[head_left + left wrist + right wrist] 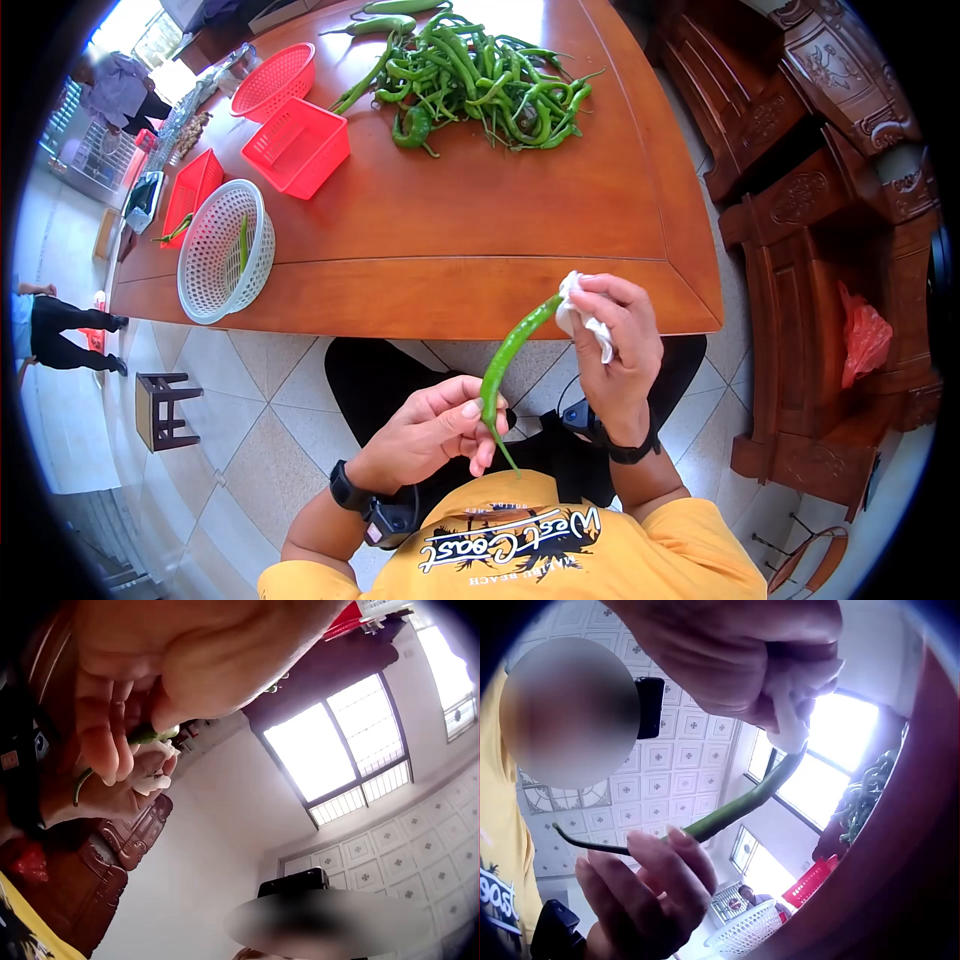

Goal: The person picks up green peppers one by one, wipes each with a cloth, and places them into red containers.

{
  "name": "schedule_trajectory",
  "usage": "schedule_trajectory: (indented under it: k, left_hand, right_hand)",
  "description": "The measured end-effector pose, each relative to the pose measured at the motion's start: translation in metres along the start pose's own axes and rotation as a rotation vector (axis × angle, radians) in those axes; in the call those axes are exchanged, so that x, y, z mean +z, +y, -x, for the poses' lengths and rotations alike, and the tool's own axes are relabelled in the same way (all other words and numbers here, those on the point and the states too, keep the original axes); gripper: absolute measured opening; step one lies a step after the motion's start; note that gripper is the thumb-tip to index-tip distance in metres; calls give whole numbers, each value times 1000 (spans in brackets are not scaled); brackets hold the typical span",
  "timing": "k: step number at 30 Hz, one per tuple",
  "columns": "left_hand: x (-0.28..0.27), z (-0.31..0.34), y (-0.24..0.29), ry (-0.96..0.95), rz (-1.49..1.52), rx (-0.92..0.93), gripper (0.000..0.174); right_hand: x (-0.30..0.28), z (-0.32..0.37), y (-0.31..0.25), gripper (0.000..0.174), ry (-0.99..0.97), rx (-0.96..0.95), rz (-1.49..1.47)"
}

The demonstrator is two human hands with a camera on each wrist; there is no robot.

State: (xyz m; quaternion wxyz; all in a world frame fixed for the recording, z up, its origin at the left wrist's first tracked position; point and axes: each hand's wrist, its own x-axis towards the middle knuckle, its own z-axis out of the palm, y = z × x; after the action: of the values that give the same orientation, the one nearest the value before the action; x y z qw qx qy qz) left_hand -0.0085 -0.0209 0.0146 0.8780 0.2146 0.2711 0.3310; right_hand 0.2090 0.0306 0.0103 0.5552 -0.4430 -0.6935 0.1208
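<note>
A long green chili pepper (515, 345) slants between the two hands, just in front of the table edge. My left hand (440, 425) pinches it near the stem end between thumb and fingers, and the thin stem hangs past the fingertips. At the pepper's other end my right hand (618, 335) grips a crumpled white cloth or tissue (585, 318) around the tip. The right wrist view shows the white wad (787, 712) bunched under the right fingers against the pepper (742, 804). In the left wrist view the left hand (150, 675) covers most of the pepper.
A heap of green peppers (480, 80) lies at the back of the wooden table (480, 220). To the left stand a white basket (225, 255) with a pepper inside and several red baskets (297, 150). Carved wooden chairs (800, 210) line the right; a stool (165, 410) stands left.
</note>
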Motion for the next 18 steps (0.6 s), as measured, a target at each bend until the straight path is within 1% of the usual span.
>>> schedule_trajectory:
  k: [3, 4, 7, 10, 12, 13, 15, 18]
  left_hand:
    - [4, -1, 1, 106, -322, 51, 22]
    - [4, -2, 1, 98, -380, 86, 22]
    - [5, -5, -2, 134, -518, 171, 22]
    - [5, -7, -6, 206, -650, 276, 24]
    - [8, -8, -6, 221, -674, 346, 25]
    - [9, -8, -6, 229, -685, 381, 25]
    - [6, -8, -6, 284, -870, 445, 25]
    - [10, -8, 0, 327, -1124, 559, 25]
  right_hand:
    - [4, 5, -5, 32, -64, 44, -106]
    - [4, 4, -8, 33, -106, 15, -115]
    - [8, 10, -20, 33, -203, 41, -274]
    - [9, 14, -25, 34, -283, -28, -347]
    - [11, 20, -28, 36, -332, -44, -411]
    - [13, 20, -31, 30, -333, -62, -437]
    - [14, 21, -33, 30, -376, -102, -443]
    - [16, 22, -31, 30, -369, -126, -410]
